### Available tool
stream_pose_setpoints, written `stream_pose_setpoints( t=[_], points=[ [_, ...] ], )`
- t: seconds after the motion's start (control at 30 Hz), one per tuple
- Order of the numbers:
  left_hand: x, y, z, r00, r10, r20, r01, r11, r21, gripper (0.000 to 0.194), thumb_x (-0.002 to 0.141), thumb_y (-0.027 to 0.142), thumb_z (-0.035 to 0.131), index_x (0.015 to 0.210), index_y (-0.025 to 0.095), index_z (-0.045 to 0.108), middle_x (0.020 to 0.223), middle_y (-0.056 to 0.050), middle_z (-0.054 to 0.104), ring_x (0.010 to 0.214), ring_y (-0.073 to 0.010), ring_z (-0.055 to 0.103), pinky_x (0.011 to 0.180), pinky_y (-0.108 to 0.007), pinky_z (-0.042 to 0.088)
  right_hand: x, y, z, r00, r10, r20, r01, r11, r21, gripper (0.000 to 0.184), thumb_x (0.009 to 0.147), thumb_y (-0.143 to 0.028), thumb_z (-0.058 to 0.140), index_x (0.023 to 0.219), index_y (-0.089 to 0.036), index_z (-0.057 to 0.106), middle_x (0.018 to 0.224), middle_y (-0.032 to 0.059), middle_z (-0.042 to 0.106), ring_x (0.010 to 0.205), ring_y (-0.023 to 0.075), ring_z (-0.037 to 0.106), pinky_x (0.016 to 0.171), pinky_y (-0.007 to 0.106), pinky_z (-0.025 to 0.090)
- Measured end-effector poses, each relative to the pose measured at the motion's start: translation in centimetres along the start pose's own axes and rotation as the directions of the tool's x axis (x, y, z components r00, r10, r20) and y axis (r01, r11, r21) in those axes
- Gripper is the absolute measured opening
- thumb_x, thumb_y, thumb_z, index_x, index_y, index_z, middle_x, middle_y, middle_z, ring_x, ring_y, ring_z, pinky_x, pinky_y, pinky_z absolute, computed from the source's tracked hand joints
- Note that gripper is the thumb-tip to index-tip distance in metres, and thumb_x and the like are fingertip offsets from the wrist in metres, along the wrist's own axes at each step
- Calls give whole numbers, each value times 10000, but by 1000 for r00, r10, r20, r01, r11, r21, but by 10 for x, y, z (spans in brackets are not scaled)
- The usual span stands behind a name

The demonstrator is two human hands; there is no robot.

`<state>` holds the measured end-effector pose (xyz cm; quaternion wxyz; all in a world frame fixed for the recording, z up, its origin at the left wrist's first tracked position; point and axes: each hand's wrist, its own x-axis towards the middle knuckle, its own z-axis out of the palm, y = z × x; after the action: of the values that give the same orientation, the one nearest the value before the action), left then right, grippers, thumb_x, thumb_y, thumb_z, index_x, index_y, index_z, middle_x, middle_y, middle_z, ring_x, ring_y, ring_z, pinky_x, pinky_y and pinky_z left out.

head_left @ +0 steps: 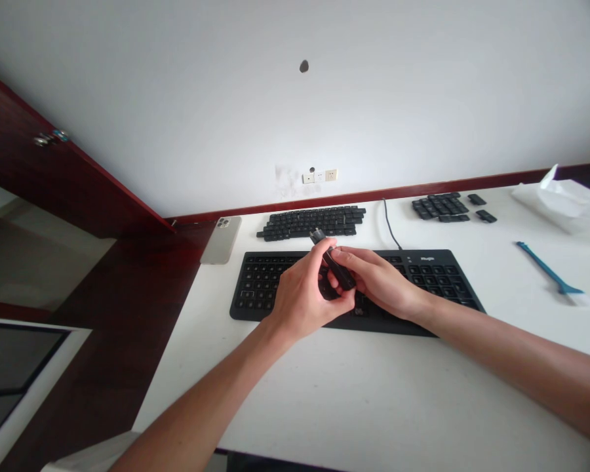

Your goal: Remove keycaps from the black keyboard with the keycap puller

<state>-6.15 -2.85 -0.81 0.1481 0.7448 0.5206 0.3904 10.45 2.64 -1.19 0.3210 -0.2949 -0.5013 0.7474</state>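
Observation:
Above the middle of a black keyboard (265, 282), both hands hold one small, dark, elongated object (341, 270), whose kind I cannot make out. It is tilted, with a lighter, pronged-looking tip pointing up and left. My left hand (305, 288) is closed around it, thumb at the lower end and forefinger near the upper part. My right hand (378, 278) pinches it from the right, its thumb lying along the side. The keyboard has had its keycaps removed across much of its face, leaving bare key sockets. The hands hide its centre.
Loose black keycaps (309, 223) lie in rows behind the keyboard, with another keycap group (440, 206) at the back right. A phone (221, 240) lies left. A blue brush (545, 265) and white plastic bag (565, 200) are right. A cable (389, 223) runs toward the wall.

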Motion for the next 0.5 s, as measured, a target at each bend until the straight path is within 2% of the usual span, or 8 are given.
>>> stream_pose_setpoints(
  t=[0.17, 0.37, 0.43, 0.5],
  points=[
    [0, -2, 1, 999, 25, 24, -24, 998, -64, 839, 774, 239, 804, 1519, 253, 420, 1388, -84, 690, 1048, -225, 744, 929, -384, 666, 0, 0, 1, 1000, -7, -13, 7, 1000, -4, 383, 1002, -540, 659, 869, -182, 694, 765, 20, 646, 707, 142, 584, 610, 260, 454],
    [3, -1, -3, 996, -71, 56, 81, 978, -191, 741, 803, 250, 789, 1482, 251, 494, 1207, -52, 760, 937, -205, 753, 900, -381, 662, -1, -2, 3, 999, 27, -46, -24, 998, 55, 342, 970, -518, 714, 939, -180, 757, 858, 33, 680, 806, 159, 623, 685, 263, 514],
    [5, -1, -5, 990, -102, 95, 125, 951, -284, 764, 812, 306, 819, 1499, 243, 490, 1182, -60, 765, 974, -222, 752, 915, -389, 655, -1, -4, 2, 997, 53, -58, -46, 992, 119, 321, 957, -495, 739, 938, -176, 776, 878, 35, 688, 819, 152, 625, 701, 250, 525],
    [5, -2, -5, 983, -101, 153, 153, 910, -384, 838, 831, 367, 829, 1558, 229, 437, 1151, -70, 762, 990, -231, 744, 919, -397, 648, 0, -6, 1, 994, 100, -54, -87, 974, 207, 295, 946, -468, 760, 901, -177, 778, 841, 23, 677, 764, 129, 606, 655, 224, 517]
  ],
)
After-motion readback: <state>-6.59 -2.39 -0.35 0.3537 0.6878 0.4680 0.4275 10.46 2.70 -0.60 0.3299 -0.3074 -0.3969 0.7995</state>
